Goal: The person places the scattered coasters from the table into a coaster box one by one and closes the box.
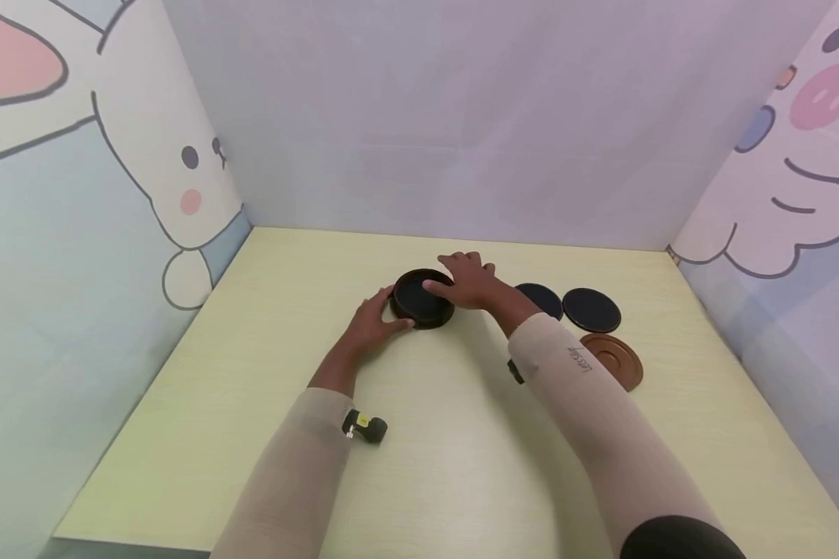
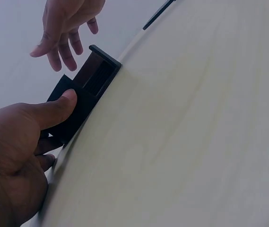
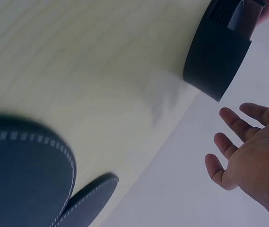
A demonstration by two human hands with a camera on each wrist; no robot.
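Observation:
A round black coaster holder (image 1: 425,314) stands on the table, with a notch in its side visible in the left wrist view. My left hand (image 1: 372,324) grips its near left side, thumb in front and fingers round behind. Over the holder's right edge hovers my right hand (image 1: 470,283), fingers spread and nothing in them. In the right wrist view that hand's fingers (image 3: 231,124) are apart from the holder's wall (image 3: 217,56). To the right lie two black round coasters, one (image 1: 540,296) partly behind my right forearm, the other (image 1: 591,310) beside it; both show white edge stitching.
A brown round disc (image 1: 622,359) with concentric rings lies nearer me on the right, partly covered by my right sleeve. The pale wooden table (image 1: 426,466) meets a plain back wall (image 1: 419,116). Cartoon-printed panels stand on both sides.

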